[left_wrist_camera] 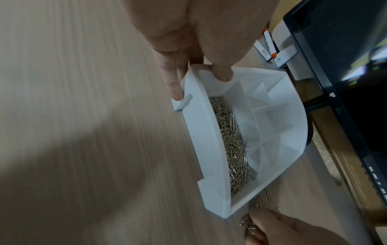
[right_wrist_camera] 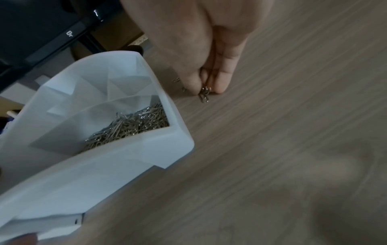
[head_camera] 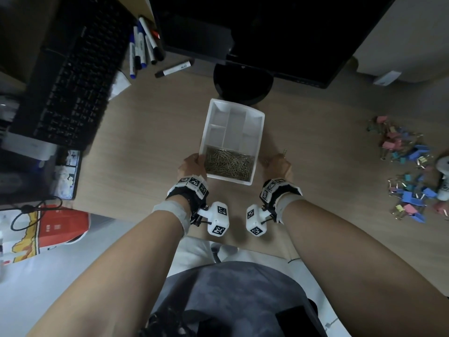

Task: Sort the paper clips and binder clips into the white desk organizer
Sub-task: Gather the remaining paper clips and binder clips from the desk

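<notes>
The white desk organizer (head_camera: 260,125) stands mid-desk, and its near compartment holds a heap of metal paper clips (head_camera: 229,164); the other compartments look bare. My left hand (head_camera: 195,161) grips the organizer's near-left corner (left_wrist_camera: 201,102), thumb (left_wrist_camera: 223,73) over the rim and fingers (left_wrist_camera: 175,89) outside. My right hand (head_camera: 277,159) is on the desk just right of the organizer, pinching a small bunch of paper clips (right_wrist_camera: 204,95). A few loose clips (left_wrist_camera: 268,195) lie beside it. Coloured binder clips (head_camera: 408,166) are piled far right.
A black keyboard (head_camera: 70,76) lies at the back left, with markers (head_camera: 145,45) beside it. The monitor's round foot (head_camera: 243,83) sits right behind the organizer. A red and white bag (head_camera: 48,229) is at the left, and a white object (head_camera: 443,171) at the right edge.
</notes>
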{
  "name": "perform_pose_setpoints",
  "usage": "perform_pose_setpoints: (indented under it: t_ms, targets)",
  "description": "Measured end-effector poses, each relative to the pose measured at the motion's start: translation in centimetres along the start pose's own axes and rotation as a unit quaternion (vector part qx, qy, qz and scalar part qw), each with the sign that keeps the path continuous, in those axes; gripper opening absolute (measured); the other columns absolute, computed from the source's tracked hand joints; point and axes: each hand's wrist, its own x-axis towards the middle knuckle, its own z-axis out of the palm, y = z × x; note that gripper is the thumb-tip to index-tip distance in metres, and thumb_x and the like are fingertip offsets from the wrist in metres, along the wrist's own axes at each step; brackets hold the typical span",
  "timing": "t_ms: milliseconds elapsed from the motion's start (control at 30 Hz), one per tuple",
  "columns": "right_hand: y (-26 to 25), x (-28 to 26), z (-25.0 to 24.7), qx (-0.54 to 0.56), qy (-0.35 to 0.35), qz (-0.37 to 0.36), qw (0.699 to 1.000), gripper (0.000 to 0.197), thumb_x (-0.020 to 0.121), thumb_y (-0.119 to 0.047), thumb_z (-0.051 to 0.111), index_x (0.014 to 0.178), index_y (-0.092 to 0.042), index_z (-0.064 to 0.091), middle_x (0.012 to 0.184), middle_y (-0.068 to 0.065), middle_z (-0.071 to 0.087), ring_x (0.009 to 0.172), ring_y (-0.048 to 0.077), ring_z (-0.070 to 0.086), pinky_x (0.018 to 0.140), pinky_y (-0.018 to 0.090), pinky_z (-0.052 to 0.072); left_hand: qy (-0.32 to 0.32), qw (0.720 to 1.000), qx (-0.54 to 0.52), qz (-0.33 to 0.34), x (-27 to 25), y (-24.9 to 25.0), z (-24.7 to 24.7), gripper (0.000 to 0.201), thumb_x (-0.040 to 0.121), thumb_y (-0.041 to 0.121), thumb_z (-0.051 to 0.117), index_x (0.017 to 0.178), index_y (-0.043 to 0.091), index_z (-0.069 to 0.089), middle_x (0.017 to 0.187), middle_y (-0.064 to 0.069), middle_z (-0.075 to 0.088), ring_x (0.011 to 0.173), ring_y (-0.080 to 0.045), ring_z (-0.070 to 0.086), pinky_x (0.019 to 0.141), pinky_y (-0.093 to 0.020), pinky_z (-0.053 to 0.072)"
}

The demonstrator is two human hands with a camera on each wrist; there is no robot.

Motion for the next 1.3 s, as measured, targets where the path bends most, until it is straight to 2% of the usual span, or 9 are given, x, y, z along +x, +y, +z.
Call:
perform_pose_setpoints:
  t_ms: [133,200,367,500,667,800,900,1133,1300]
  targets:
    - [1.1,0.0,-1.0,0.064,-0.042,0.003,0.997,0.036,0.085,-0.040,0.073,0.103,-0.009,0.071,0.098,0.013,0.073,0.092,0.028,0.068,0.083,0.035,0.056,-0.004,1.000,0.017,-0.008,-0.2,0.0,0.1,0.032,0.100,0.035,0.042,0.096,0.014,0.065,0.081,-0.010,0.058,0.090,-0.032,0.063,0.066,-0.028,0.038]
    - [0.9,-0.1,-2.1,0.108,-0.028,-0.018,0.994,0.021,0.084,-0.034,0.072,0.094,-0.016,0.074,0.092,0.006,0.075,0.088,0.024,0.068,0.083,0.031,0.056,-0.013,1.000,0.022,-0.014,-0.3,0.1,0.1,0.030,0.099,0.033,0.044,0.099,0.012,0.066,0.079,-0.010,0.059,0.092,-0.032,0.064,0.069,-0.030,0.043]
    - [-1.4,-2.1,-2.9,0.208,-0.111,-0.168,0.957,0.004,0.074,-0.021,0.079,0.075,-0.022,0.075,0.076,-0.003,0.075,0.075,0.016,0.072,0.078,0.035,0.060,-0.044,0.998,0.045,-0.016,-0.6,0.2,0.5,0.034,0.091,0.011,0.057,0.125,0.009,0.060,0.113,-0.019,0.067,0.106,-0.036,0.063,0.088,-0.043,0.051]
    - [-1.9,-3.1,-3.0,0.216,-0.148,-0.231,0.937,0.012,0.073,-0.022,0.084,0.082,-0.017,0.080,0.078,-0.004,0.076,0.070,0.004,0.068,0.075,0.020,0.054,-0.018,0.999,0.032,-0.010,-1.0,0.5,0.7,0.034,0.099,0.029,0.046,0.121,0.010,0.064,0.109,-0.017,0.069,0.099,-0.033,0.066,0.082,-0.036,0.052]
    - [1.1,-0.3,-4.0,0.148,-0.054,-0.100,0.982,0.011,0.081,-0.028,0.071,0.091,-0.028,0.075,0.092,-0.005,0.075,0.086,0.016,0.070,0.081,0.032,0.057,0.005,0.999,0.037,-0.024,-1.3,0.9,1.3,0.036,0.103,0.028,0.038,0.128,0.010,0.057,0.122,-0.017,0.063,0.111,-0.034,0.060,0.088,-0.036,0.047]
    - [3.0,1.6,-3.4,0.069,-0.045,0.051,0.995,0.062,0.076,-0.033,0.079,0.127,-0.011,0.051,0.130,0.014,0.050,0.119,0.035,0.051,0.098,0.044,0.047,0.003,0.999,0.037,-0.039,-1.1,1.4,1.8,0.032,0.104,0.020,0.034,0.127,0.006,0.050,0.125,-0.019,0.058,0.115,-0.035,0.055,0.088,-0.039,0.043]
    - [2.8,2.4,-2.6,0.062,-0.051,0.026,0.996,0.076,0.067,-0.031,0.086,0.129,-0.011,0.048,0.133,0.012,0.039,0.123,0.035,0.041,0.101,0.048,0.045,0.001,0.999,0.043,-0.032,-0.7,1.1,1.6,0.031,0.103,0.020,0.033,0.124,0.005,0.050,0.123,-0.021,0.057,0.113,-0.036,0.055,0.081,-0.037,0.039]
    - [0.0,1.6,-0.3,0.127,-0.026,-0.038,0.991,0.050,0.071,-0.039,0.080,0.110,-0.014,0.060,0.118,0.008,0.046,0.104,0.032,0.055,0.080,0.048,0.057,0.022,0.999,0.033,-0.030,0.4,0.6,0.6,0.034,0.105,0.027,0.031,0.125,0.010,0.052,0.122,-0.018,0.059,0.111,-0.035,0.056,0.082,-0.036,0.039]
    - [-0.1,1.6,-0.2,0.092,-0.007,-0.061,0.994,0.025,0.084,-0.024,0.074,0.107,-0.018,0.069,0.111,0.009,0.063,0.101,0.032,0.063,0.079,0.033,0.052,0.028,0.998,0.036,-0.032,0.6,0.5,0.3,0.035,0.104,0.031,0.033,0.127,0.014,0.053,0.123,-0.017,0.060,0.113,-0.035,0.056,0.091,-0.038,0.043]
